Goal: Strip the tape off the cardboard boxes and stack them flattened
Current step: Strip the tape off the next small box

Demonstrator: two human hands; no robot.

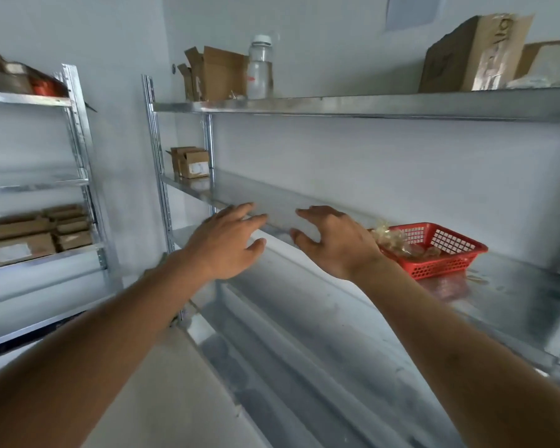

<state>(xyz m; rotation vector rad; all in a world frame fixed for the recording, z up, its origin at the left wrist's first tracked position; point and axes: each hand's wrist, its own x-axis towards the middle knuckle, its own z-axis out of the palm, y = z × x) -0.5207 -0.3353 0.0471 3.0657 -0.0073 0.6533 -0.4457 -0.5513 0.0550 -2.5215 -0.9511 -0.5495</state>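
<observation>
Both my arms reach forward over a metal shelf point(337, 318). My left hand point(227, 244) and my right hand point(333, 240) hover side by side with fingers spread and relaxed, holding nothing. An open cardboard box point(220, 76) stands on the top shelf at the left, and a larger taped box point(466, 56) stands at the top right. A small cardboard box point(191, 162) sits at the far left end of the middle shelf. Flattened cardboard boxes point(36, 234) lie stacked on the left rack.
A red plastic basket point(459, 253) holding crumpled clear tape sits on the shelf right of my right hand. A clear plastic bottle point(260, 69) stands beside the open box. A second metal rack point(78, 130) stands against the left wall.
</observation>
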